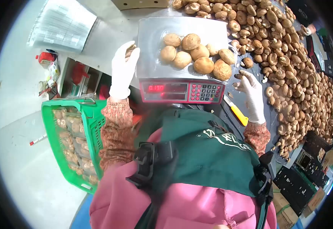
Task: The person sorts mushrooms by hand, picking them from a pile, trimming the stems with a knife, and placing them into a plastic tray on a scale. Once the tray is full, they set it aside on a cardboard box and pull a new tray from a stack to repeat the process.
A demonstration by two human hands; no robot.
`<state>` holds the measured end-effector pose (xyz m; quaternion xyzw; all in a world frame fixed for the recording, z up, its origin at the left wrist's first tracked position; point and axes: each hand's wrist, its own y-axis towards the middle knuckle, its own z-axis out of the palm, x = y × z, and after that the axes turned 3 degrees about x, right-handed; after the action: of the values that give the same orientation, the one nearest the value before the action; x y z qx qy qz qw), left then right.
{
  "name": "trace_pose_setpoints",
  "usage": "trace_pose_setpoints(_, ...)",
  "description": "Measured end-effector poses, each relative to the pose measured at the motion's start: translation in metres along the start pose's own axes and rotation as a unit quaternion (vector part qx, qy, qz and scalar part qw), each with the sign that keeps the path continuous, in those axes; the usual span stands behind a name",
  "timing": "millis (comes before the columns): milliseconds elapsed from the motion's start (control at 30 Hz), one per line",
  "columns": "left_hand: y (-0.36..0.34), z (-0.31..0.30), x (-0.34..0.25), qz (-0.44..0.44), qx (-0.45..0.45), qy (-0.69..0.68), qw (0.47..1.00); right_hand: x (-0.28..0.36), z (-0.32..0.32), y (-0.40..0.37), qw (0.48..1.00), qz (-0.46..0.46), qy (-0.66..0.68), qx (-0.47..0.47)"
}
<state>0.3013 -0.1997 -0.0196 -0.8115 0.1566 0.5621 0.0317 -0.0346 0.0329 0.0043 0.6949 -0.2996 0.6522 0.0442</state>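
Several brown mushrooms (191, 42) sit in what looks like a clear tray on the metal plate of a weighing scale (151, 42). Red digits, apparently 0.190, glow on the scale's display (165, 91). My left hand (123, 68), in a white glove, is at the plate's left edge with fingers apart and nothing in it. To the right of the scale, my gloved right hand (252, 91) has its fingers loosely bent and apart, with dark stains at the tips. No object shows in it. A knife with a yellow handle (239, 115) lies just left of that hand.
A large heap of mushrooms (292, 72) spreads over the right side of the table. At lower left stands a green basket (92, 129) holding packed trays of mushrooms. A stack of clear trays (65, 24) is at upper left. Black crates (296, 189) stand at lower right.
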Motion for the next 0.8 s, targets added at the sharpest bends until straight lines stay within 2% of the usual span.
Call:
trace_pose_setpoints(267,-0.005,0.018,-0.006,-0.086,0.114,-0.021,0.989,-0.001,0.009,0.001,0.999,0.023,-0.038,-0.003)
trace_pose_setpoints(400,-0.008,0.025,-0.011,-0.082,0.109,-0.023,0.99,-0.001,0.009,0.0,0.998,0.005,-0.06,-0.028)
trace_pose_setpoints(567,-0.007,0.023,-0.021,-0.096,0.13,-0.033,0.986,0.001,0.008,-0.007,0.995,0.035,-0.088,-0.038)
trace_pose_setpoints(800,-0.006,0.025,-0.013,-0.062,0.128,0.043,0.989,0.009,0.011,-0.005,0.991,0.056,-0.106,-0.054)
